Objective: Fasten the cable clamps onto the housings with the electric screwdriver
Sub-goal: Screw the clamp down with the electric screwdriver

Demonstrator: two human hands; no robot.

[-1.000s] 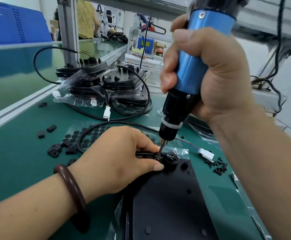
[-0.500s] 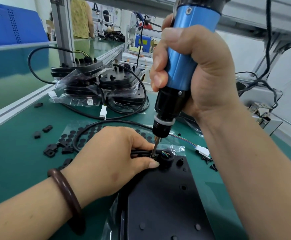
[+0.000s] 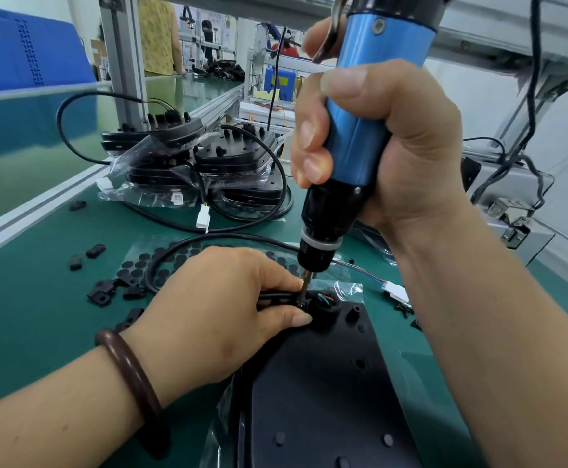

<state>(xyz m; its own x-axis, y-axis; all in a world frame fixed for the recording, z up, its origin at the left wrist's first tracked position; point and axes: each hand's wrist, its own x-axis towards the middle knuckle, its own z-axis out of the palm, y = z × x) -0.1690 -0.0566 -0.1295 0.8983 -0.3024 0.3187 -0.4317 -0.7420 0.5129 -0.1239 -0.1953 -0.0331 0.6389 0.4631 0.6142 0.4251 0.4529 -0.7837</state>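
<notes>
Single view: wide-angle cam on my head, facing forward and down onto the green-matted counter (image 3: pixel 22 315). Very close in: my left grip (image 3: pixel 215 309) and right grip (image 3: pixel 394 143) fill most of the frame, forearms entering from the bottom corners. The blue-barrelled electric screwdriver (image 3: pixel 360 136) is cropped by the top edge. Neighbouring counters (image 3: pixel 208 84) show small, far back, top left.

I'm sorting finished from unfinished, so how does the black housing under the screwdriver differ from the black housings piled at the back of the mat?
The near housing lies alone and flat, while the back housings sit stacked in piles. The near housing has the screwdriver bit at its corner; the back housings are untouched, partly wrapped in clear bags. Both are black and sit on the green mat.
</notes>
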